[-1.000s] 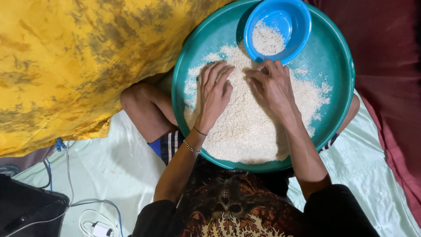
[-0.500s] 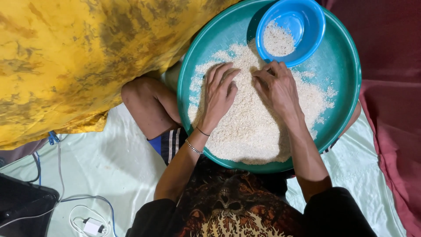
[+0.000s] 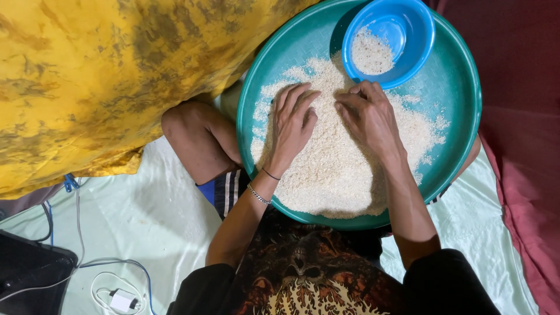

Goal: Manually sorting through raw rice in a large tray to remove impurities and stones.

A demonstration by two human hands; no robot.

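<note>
A round teal plastic tray [image 3: 455,134] rested across the person's lap, its floor covered by a wide heap of white uncooked rice [image 3: 338,169]. The left hand [image 3: 290,125] lay palm down on the rice, fingers [image 3: 297,96] stretched out flat and loose, clasping nothing. The right hand [image 3: 370,116] sat just beside it on the grains, its fingers [image 3: 353,99] curled inward with the tips drawn together at the surface, as if pinching at something small; whether a grain or speck was actually caught between them could not be made out. At the far side of the tray stood a small blue plastic bowl [image 3: 408,29], touching the rice heap and holding a little rice of its own.

A crumpled yellow patterned cloth [image 3: 99,76] pressed against the tray's left rim. On the pale green sheet [image 3: 146,221] below lay a white charger with its cable [image 3: 122,300].

The tray looked balanced on the knees alone, so a shift of a leg or a heavy press near the rim could tip it and spill grains onto the sheet. The rice reached close to the near edge, where a broad sweep of the left hand might push some over. The right hand's knuckles sat near the bowl, and a nudge there could upset it.
</note>
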